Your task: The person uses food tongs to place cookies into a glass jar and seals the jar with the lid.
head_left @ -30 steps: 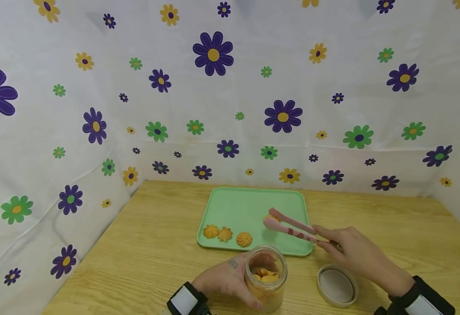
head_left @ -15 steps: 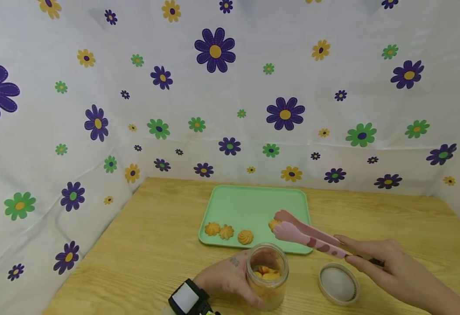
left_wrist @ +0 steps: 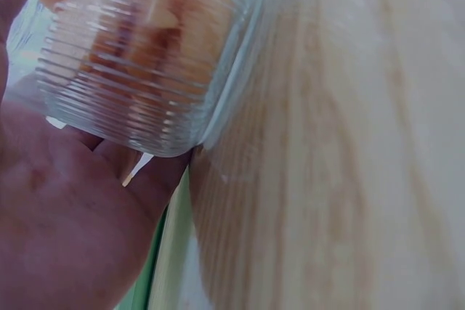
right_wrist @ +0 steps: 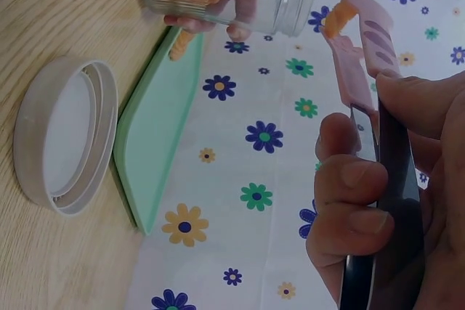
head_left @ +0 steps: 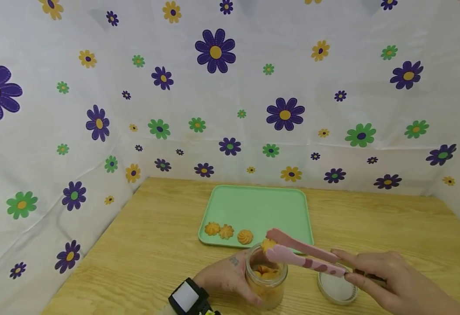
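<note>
My left hand grips a clear glass jar that stands upright on the table, with several cookies inside. In the left wrist view the ribbed jar wall rests against my palm. My right hand holds pink paw-tipped tongs by the handles. Between the tong tips a cookie is pinched, over the rim of the jar's mouth. The right wrist view has this cookie just outside the jar opening, above it.
Behind the jar lies a green tray, three swirled cookies along its front left. A pale round lid sits on the wooden table, right of the jar and partly under the tongs. A flowered cloth hangs behind.
The cookie in the tongs has left the tray. My right hand first drew back to the right, then brought it left and down to the jar's mouth. The left hand stays on the jar.
</note>
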The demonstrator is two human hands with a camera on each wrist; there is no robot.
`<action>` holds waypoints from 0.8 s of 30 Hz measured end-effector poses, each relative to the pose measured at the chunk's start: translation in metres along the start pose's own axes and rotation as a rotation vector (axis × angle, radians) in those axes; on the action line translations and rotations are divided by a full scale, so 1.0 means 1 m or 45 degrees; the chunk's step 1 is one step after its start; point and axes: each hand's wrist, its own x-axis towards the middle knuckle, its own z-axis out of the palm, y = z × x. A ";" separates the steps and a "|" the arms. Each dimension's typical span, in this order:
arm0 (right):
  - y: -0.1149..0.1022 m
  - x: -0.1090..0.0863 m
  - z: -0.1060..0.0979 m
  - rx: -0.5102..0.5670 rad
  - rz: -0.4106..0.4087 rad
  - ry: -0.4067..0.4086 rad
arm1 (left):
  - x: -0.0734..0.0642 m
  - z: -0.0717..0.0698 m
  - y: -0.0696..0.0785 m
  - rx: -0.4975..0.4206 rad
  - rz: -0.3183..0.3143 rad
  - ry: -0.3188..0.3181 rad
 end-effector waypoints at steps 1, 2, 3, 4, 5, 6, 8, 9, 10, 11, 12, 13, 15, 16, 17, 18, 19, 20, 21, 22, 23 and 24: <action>0.000 0.000 0.000 -0.003 -0.003 -0.005 | 0.000 0.000 0.000 -0.006 -0.009 0.001; 0.000 0.001 0.001 -0.006 -0.019 -0.004 | 0.000 0.000 0.000 -0.006 -0.014 0.001; 0.000 0.001 0.001 -0.015 -0.033 -0.003 | 0.000 0.000 0.000 -0.003 -0.019 0.003; 0.000 0.001 0.002 -0.009 -0.041 -0.006 | 0.000 0.000 -0.001 0.005 -0.021 0.002; 0.000 0.001 0.002 -0.006 -0.050 -0.007 | 0.000 0.000 -0.001 0.014 -0.027 0.001; 0.000 0.002 0.003 -0.002 -0.054 -0.011 | 0.000 -0.001 -0.001 0.023 -0.028 0.002; 0.000 0.002 0.004 0.010 -0.056 -0.018 | 0.000 -0.001 -0.001 0.033 -0.029 0.004; 0.000 0.003 0.004 0.025 -0.043 -0.029 | -0.001 -0.001 -0.002 0.045 -0.026 0.007; 0.000 0.003 0.005 0.043 -0.033 -0.038 | -0.001 -0.001 -0.002 0.058 -0.020 0.010; 0.000 0.003 0.005 0.050 -0.031 -0.043 | -0.001 -0.002 -0.002 0.066 -0.017 0.014; 0.000 0.004 0.005 0.057 -0.034 -0.045 | -0.001 -0.002 -0.002 0.064 -0.010 0.013; 0.000 0.004 0.006 0.066 -0.031 -0.050 | -0.001 -0.002 -0.002 0.061 -0.005 0.011; 0.000 0.005 0.006 0.083 -0.018 -0.064 | -0.001 -0.002 -0.003 0.063 0.006 0.009; 0.000 0.005 0.007 0.083 -0.017 -0.067 | -0.001 -0.002 -0.003 0.052 0.013 0.003; 0.001 0.006 0.008 0.085 -0.013 -0.074 | -0.001 -0.002 -0.003 0.034 0.015 -0.004; 0.001 0.006 0.008 0.083 -0.006 -0.074 | -0.001 -0.002 -0.003 0.027 0.017 -0.005; 0.001 0.006 0.009 0.084 0.002 -0.076 | -0.001 -0.002 -0.002 0.013 0.017 -0.011; 0.001 0.006 0.010 0.079 0.001 -0.074 | -0.001 -0.003 -0.002 0.006 0.013 -0.011; 0.001 0.006 0.011 0.076 0.001 -0.071 | -0.002 -0.003 -0.002 0.010 0.011 -0.009; 0.001 0.007 0.012 0.073 -0.001 -0.066 | -0.002 -0.003 -0.002 0.024 0.008 -0.002; 0.001 0.007 0.013 0.069 -0.003 -0.058 | -0.002 -0.003 -0.001 0.033 0.002 0.003; 0.001 0.007 0.013 0.068 -0.002 -0.055 | -0.002 -0.003 -0.001 0.034 -0.002 0.002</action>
